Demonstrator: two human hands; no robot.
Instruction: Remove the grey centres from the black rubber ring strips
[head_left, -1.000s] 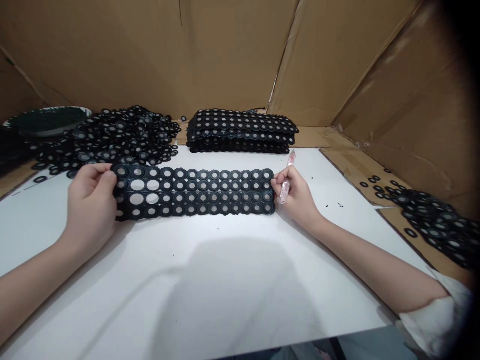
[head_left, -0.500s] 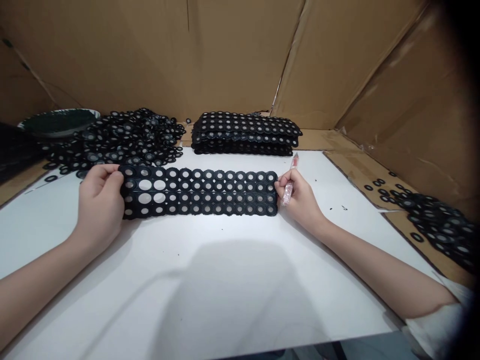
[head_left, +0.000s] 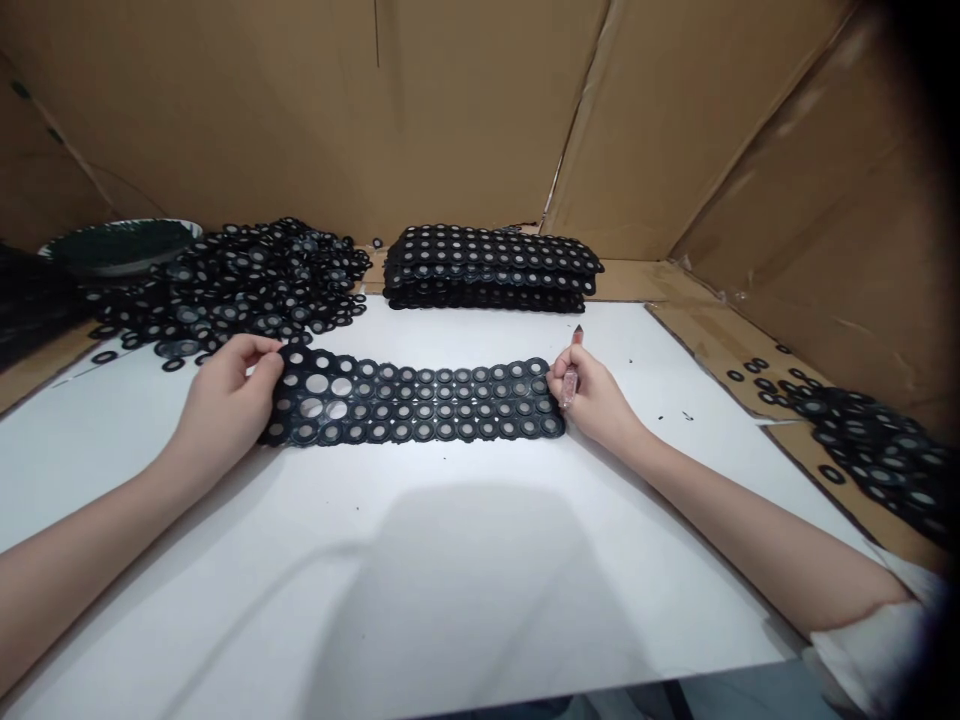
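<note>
A long black rubber sheet of joined rings (head_left: 420, 403) lies flat on the white table (head_left: 450, 580) in front of me. My left hand (head_left: 232, 400) pinches its left end, where several rings are punched out and leave larger holes. My right hand (head_left: 592, 395) touches the sheet's right end while it grips a small clear pink-tinted tool (head_left: 571, 380) that points away from me.
A stack of like sheets (head_left: 491, 268) sits at the back centre. A heap of loose black rings (head_left: 240, 280) lies at the back left beside a dark dish (head_left: 120, 243). More rings (head_left: 870, 440) lie on cardboard at the right. Cardboard walls (head_left: 465, 110) enclose the table.
The sheet has been laid flatter and slid a little nearer to me and rightward. Both hands moved with it; my left hand shifted right along its end.
</note>
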